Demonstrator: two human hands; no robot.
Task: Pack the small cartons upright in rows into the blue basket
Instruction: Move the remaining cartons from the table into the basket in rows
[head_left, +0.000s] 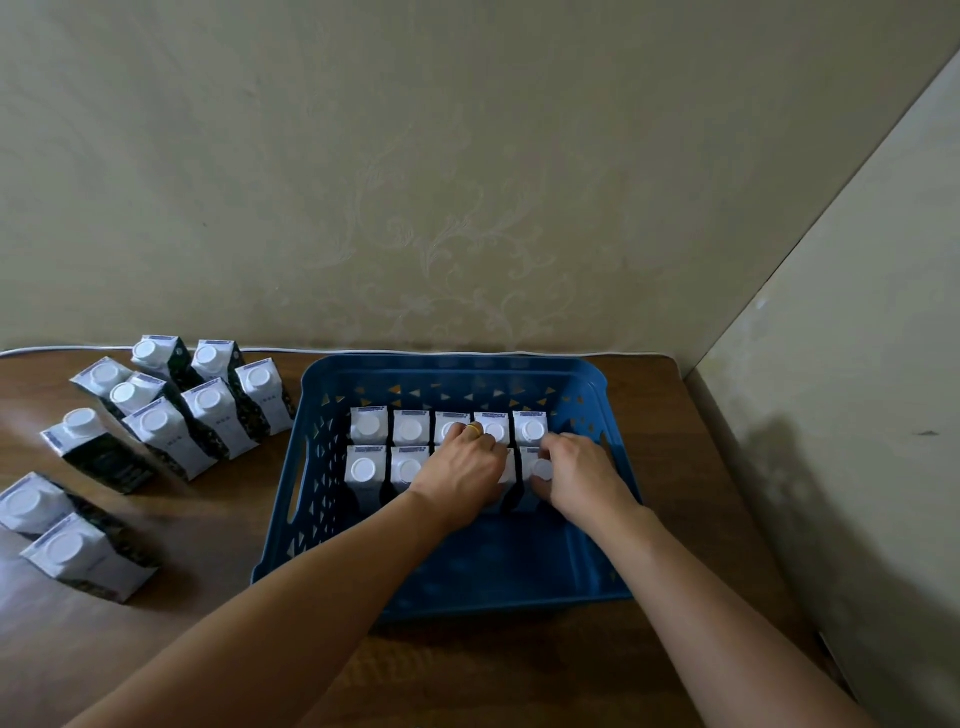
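Both hands are curled inside the blue basket (332, 499): a carton (535, 475) is gripped by the right hand (582, 478), its neighbour (506, 475) by the left hand (460, 470).

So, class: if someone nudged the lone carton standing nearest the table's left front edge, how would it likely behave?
The carton would probably tip rather than slide, being tall and narrow. Its flat sides suggest it won't roll. The folded card body likely stays fairly stiff.
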